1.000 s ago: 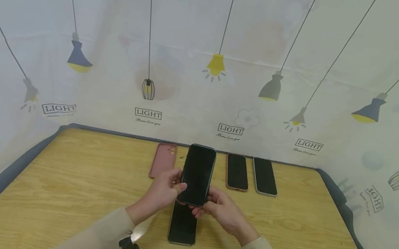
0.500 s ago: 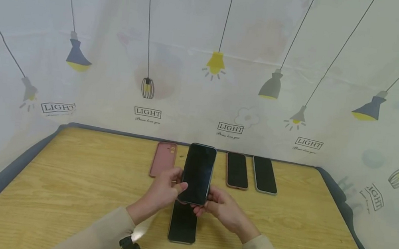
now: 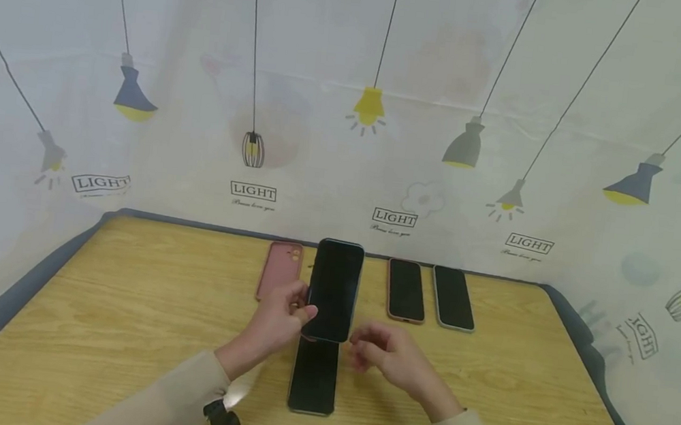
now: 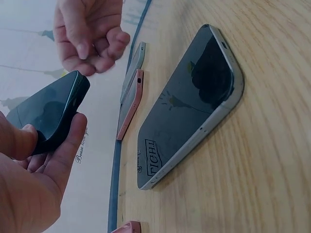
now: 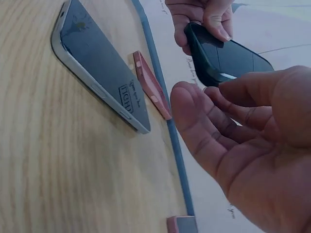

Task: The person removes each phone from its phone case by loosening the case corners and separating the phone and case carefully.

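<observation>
Smartphone, dark-edged [image 3: 334,290]: raised above wooden table [image 3: 122,301], gripped by left hand [image 3: 275,319] | right hand [image 3: 396,361]: withdrawn, now just beside, loosely curled, holding nothing | support: seemingly left hand alone

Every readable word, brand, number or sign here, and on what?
"LIGHT": boxed, repeated across the white lamp-printed fabric backdrop.
"love you": script beneath those boxes; preceding word too blurred.
"LIGHT": reflected in the silver-edged black phone.
Faint green marks, right: too blurred.
No legible brand or number.
</observation>
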The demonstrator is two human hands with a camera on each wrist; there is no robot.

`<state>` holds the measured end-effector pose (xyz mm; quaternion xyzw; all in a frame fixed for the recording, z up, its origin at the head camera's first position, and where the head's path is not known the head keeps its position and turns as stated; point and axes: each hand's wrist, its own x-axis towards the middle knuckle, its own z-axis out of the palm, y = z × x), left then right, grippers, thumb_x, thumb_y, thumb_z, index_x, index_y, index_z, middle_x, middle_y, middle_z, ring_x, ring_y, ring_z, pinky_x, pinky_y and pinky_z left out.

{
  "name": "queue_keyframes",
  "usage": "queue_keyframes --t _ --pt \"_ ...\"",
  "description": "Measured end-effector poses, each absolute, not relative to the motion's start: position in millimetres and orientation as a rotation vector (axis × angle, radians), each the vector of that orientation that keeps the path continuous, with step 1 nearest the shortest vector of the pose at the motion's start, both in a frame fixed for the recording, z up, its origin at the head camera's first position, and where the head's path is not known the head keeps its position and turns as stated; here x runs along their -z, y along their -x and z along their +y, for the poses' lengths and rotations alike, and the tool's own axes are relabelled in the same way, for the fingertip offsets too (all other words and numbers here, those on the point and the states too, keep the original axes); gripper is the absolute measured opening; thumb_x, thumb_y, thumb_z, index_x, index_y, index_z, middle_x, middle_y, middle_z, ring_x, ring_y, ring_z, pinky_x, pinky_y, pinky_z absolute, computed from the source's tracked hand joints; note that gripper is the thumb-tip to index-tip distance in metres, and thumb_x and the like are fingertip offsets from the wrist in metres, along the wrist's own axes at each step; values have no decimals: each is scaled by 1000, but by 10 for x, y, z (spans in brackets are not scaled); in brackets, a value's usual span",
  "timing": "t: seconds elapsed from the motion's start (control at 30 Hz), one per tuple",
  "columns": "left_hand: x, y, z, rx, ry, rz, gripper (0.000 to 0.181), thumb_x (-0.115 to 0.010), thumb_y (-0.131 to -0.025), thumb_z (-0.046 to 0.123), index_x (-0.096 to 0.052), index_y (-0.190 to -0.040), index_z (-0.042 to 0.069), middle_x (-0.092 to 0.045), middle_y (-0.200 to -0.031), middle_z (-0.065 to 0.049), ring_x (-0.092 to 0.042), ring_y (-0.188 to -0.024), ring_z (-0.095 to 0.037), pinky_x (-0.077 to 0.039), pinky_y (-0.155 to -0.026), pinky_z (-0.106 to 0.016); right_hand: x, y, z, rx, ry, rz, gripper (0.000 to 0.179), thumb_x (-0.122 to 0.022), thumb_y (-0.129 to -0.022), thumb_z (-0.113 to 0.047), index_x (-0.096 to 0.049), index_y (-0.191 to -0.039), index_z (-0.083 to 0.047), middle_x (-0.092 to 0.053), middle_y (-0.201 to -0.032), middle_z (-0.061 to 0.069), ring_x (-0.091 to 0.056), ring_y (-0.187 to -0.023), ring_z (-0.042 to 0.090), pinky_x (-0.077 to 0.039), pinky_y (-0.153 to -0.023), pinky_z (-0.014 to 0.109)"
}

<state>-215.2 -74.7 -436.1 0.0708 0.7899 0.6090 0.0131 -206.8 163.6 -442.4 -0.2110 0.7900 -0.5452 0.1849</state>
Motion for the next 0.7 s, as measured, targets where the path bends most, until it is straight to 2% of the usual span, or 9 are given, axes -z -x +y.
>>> queue_keyframes --t 0.1,0.23,0.5,0.7 --pt "4368 2157 -735 -1885 -215 2474 4 -65 -97 -6 -62 -99 -5 -64 -84 -10 -62 -71 -20 -54 -59 -33 4383 2062 1621 1460 593 2308 20 -58 -105 -12 -66 -103 7 -69 -88 17 -66 -71 19 -59 -65 28" --pt "4372 2149 -712 -1908 -228 2434 4 -64 -97 -7 -62 -99 -5 -62 -86 -12 -68 -76 -23 -62 -64 -36 4377 2060 1568 1386 637 2387 25 -61 -105 -18 -67 -95 4 -67 -76 9 -63 -60 15 -57 -56 27" --pt "4368 2130 -704 -1961 -259 2374 5 -61 -97 -10 -61 -100 -5 -60 -86 -15 -70 -73 -24 -64 -63 -44 4348 2050 1466 1334 568 2462 33 -63 -104 -24 -63 -85 3 -64 -68 9 -59 -52 12 -51 -48 25" --pt "4368 2119 -702 -1972 -263 2343 5 -61 -97 -10 -60 -99 -5 -59 -87 -15 -71 -73 -24 -63 -61 -41 4311 2047 1428 1292 541 2507 36 -64 -104 -28 -64 -83 1 -61 -63 3 -59 -49 12 -47 -46 23"
